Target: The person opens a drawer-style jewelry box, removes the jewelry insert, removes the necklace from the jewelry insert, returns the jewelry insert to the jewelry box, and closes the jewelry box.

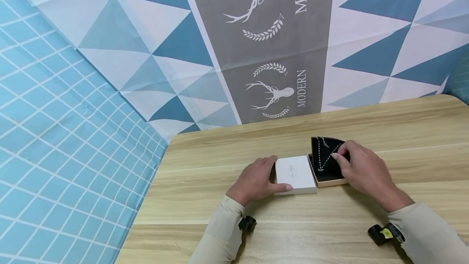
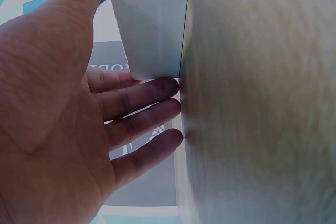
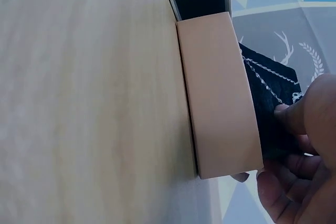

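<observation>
A white box sleeve with small lettering on top lies on the table. My left hand holds it at the left end, thumb along the front side and index finger at the back corner; the other fingers are extended by its end. From its right side extends a tan drawer. Over the drawer, a black insert stands tilted up at the back, carrying a silver necklace with a small pendant. My right hand pinches the insert's right edge between thumb and fingers, beside the chain.
The wood-grain table reaches back to a wall with a patterned cloth. On the left hangs a blue checked cloth. Black wrist cameras, such as the right one, sit under both sleeves.
</observation>
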The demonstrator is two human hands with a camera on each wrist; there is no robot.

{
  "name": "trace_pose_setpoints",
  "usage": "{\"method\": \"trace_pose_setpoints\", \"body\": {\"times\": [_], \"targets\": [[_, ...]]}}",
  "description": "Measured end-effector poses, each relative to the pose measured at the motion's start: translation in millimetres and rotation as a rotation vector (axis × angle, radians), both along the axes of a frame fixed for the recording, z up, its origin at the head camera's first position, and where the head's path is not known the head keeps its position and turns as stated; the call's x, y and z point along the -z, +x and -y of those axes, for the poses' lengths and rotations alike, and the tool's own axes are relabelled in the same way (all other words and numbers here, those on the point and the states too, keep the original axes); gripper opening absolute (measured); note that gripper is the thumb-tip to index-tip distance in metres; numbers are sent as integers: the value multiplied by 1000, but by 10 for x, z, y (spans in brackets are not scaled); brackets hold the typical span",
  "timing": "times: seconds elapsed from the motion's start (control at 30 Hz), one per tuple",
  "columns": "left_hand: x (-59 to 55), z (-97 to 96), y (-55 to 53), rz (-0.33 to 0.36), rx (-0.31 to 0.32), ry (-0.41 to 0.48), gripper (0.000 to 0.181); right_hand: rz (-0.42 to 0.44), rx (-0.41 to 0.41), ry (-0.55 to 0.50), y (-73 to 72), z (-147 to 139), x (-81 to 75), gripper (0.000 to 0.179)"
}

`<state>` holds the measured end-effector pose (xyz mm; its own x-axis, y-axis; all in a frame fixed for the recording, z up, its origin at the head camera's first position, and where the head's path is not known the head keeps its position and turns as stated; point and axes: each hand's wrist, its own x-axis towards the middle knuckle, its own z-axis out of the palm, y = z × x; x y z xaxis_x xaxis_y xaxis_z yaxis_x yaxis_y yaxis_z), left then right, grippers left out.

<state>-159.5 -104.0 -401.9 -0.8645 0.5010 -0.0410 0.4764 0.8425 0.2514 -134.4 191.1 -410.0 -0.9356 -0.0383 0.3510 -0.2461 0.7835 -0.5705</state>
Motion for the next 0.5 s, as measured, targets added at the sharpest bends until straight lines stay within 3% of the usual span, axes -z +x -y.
{"method": "trace_pose_setpoints", "body": {"times": [0.5], "targets": [[9, 9, -1, -10, 5, -1, 93, -46, -7, -60, -2, 39, 24, 15]]}}
